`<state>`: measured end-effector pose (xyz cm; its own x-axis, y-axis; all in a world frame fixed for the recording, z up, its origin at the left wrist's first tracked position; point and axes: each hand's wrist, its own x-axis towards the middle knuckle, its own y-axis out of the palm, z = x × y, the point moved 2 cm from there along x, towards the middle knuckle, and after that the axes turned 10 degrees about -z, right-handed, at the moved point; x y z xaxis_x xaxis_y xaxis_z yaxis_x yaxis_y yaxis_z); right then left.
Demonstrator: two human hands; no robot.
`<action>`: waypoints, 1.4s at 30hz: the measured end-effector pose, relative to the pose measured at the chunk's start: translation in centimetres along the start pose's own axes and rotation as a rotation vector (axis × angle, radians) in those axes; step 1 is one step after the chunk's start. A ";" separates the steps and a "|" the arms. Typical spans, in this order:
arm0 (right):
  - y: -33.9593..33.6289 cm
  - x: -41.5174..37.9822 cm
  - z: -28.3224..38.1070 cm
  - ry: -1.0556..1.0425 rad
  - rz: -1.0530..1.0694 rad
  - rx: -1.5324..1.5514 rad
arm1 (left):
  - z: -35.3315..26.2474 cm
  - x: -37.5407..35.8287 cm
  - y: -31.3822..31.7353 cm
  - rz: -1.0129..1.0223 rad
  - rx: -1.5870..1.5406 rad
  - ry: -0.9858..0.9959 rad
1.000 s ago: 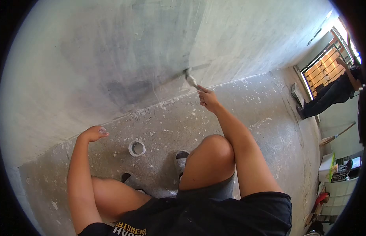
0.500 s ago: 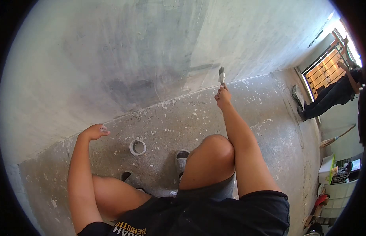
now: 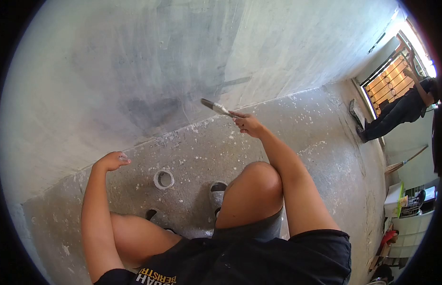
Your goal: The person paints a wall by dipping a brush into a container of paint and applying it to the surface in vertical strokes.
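Observation:
My right hand (image 3: 248, 125) grips a paintbrush (image 3: 215, 107) by its handle, in front of the lower wall. The brush head points left toward the grey-white wall (image 3: 183, 57); whether it touches is hard to tell. Near the wall's foot on the left, my left hand (image 3: 112, 161) is held with its fingers curled together. Something whitish shows at its fingertips, too small to name. A small round pot with a white rim (image 3: 157, 179) stands on the floor between my left hand and my feet.
White-spotted concrete floor (image 3: 325, 156) runs along the wall. At the far right another person (image 3: 396, 114) stands by a grilled opening (image 3: 387, 83). A broom (image 3: 405, 161), a white box (image 3: 394, 199) and a rack (image 3: 413, 202) are along the right side.
My right hand has swung left with the paintbrush, and the brush has turned from pointing up to pointing left. My left hand has hardly moved.

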<state>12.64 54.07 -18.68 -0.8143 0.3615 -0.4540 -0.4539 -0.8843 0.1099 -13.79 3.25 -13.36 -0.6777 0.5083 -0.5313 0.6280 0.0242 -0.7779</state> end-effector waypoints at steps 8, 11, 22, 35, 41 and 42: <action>-1.1 0.7 0.6 -0.137 -0.284 0.214 | 1.6 1.0 0.5 -0.036 -0.030 0.097; -3.1 0.7 0.3 -0.156 -0.436 0.287 | -0.4 -1.2 -0.6 -0.007 -0.044 0.005; -3.8 -0.2 0.7 -0.175 -0.573 0.433 | -0.2 -1.4 -0.7 -0.030 -0.030 -0.005; -1.3 0.3 1.3 -0.177 -0.562 0.340 | -1.0 -1.7 -1.0 -0.010 -0.002 -0.019; -1.4 -0.1 1.3 -0.176 -0.667 0.322 | 0.2 -0.5 -0.4 -0.052 -0.005 0.060; -1.3 -0.2 1.3 -0.176 -0.640 0.323 | -0.2 -0.8 -0.5 -0.051 -0.006 0.059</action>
<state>12.95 55.56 -17.63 -0.3879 0.8436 -0.3713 -0.9215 -0.3628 0.1385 -13.51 3.02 -12.43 -0.6851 0.5565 -0.4701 0.5959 0.0568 -0.8011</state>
